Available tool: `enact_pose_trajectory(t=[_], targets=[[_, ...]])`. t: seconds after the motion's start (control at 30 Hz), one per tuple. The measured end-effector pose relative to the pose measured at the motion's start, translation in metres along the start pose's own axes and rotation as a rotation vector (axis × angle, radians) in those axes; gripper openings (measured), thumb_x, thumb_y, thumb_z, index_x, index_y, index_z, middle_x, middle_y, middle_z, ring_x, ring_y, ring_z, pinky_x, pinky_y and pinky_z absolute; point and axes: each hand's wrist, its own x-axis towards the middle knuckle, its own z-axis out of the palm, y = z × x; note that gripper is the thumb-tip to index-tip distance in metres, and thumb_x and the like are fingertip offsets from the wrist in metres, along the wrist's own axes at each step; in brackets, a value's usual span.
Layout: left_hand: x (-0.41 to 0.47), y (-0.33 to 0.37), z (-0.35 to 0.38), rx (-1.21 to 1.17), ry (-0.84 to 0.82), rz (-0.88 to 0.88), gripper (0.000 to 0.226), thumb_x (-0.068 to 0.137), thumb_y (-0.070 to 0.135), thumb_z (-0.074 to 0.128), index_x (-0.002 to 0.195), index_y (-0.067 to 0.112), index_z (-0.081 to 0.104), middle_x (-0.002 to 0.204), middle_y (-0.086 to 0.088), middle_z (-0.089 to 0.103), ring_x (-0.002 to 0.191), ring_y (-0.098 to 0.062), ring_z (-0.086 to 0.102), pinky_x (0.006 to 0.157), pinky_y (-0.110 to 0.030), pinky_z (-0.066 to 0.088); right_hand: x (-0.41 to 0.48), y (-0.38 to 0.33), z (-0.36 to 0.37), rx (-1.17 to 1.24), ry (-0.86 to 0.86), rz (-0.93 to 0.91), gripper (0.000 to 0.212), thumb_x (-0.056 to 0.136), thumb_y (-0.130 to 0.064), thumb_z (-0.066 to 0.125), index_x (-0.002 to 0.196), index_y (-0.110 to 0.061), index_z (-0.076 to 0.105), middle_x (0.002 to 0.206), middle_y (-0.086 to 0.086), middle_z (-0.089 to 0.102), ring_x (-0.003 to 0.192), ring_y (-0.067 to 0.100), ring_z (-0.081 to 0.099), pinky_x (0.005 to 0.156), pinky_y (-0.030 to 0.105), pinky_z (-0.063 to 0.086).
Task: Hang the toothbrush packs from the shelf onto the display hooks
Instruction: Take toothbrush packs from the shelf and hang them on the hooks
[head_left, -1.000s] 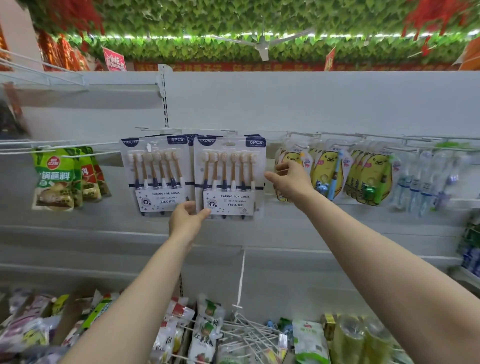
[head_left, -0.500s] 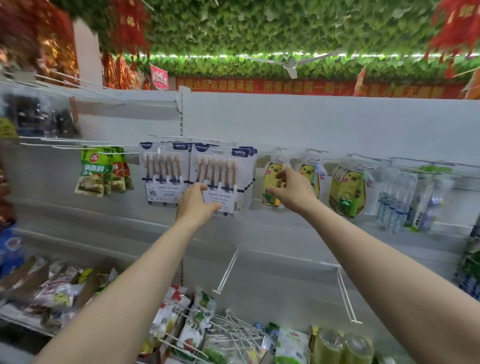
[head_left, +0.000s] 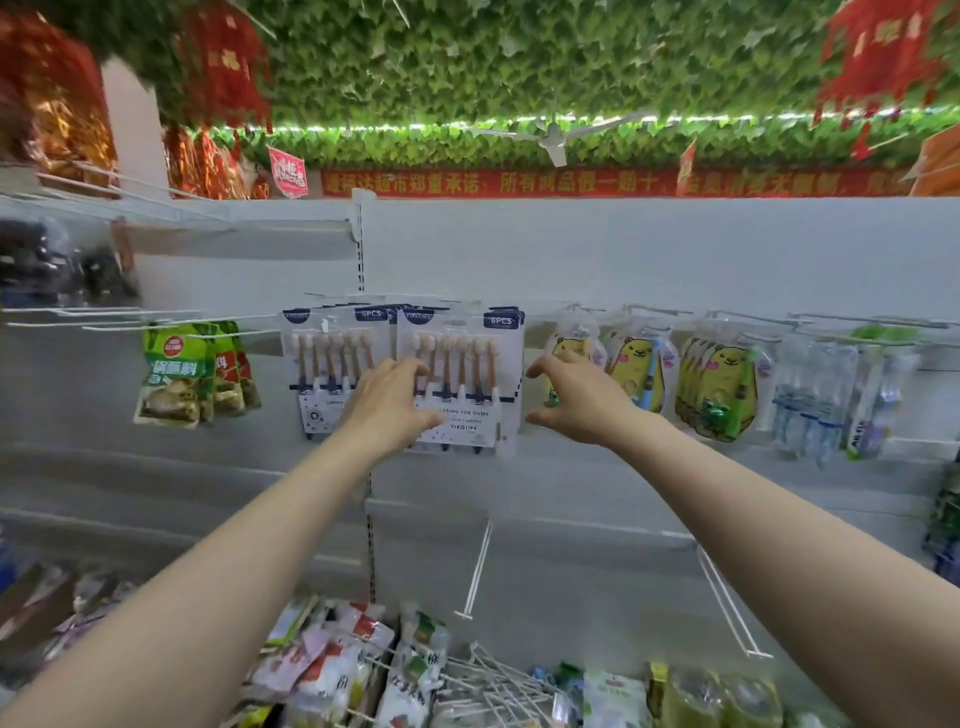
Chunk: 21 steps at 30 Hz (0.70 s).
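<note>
Straightening front toothbrush pack (head_left: 467, 364), we reckon. Already hanging, beside yellow bear packs (head_left: 636, 374). Left hand (head_left: 387, 410) rests on front, right hand (head_left: 576, 400) spread wide, empty, just beside. Next we let go, fetch another.

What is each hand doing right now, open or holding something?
Left hand: on the front toothbrush pack; grip cannot be told.
Right hand: open, holding nothing, beside that pack.
</note>
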Motion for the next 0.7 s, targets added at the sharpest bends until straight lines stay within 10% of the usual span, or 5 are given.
enact_pose_trajectory(t=[0.7], targets=[[-0.004, -0.151, -0.037, 0.015, 0.016, -0.203, 0.065, 0.087, 0.044, 0.069, 0.141, 0.017, 0.045, 0.143, -0.009, 0.046, 0.134, -0.03, 0.041, 0.108, -0.046, 0.038, 0.057, -0.136, 0.087, 0.14, -0.031, -0.082, 0.061, 0.09, -0.038, 0.069, 0.143, -0.017, 0.045, 0.142, 0.008, 0.048, 0.125, 0.026, 0.051, 0.097, 0.036, 0.044]])
